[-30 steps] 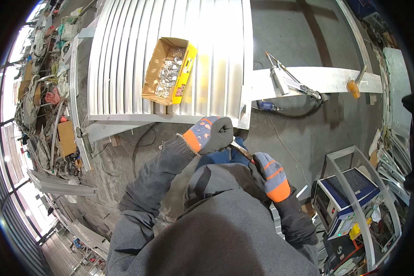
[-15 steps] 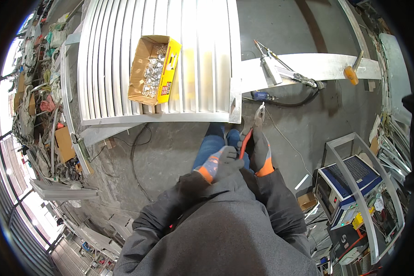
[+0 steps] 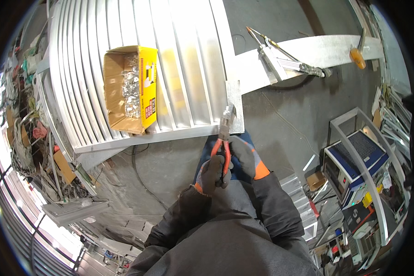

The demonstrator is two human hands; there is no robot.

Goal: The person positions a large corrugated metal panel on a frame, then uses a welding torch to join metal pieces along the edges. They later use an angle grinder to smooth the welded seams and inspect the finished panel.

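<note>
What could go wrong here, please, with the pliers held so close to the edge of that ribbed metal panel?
The pliers, held by both hands (left hand, right hand), meet the ribbed metal panel right at its corner; they might slip off and jerk back toward the body. The open cardboard box of small metal parts sits near the panel's front edge, so a hard tug could shake it off.
</note>
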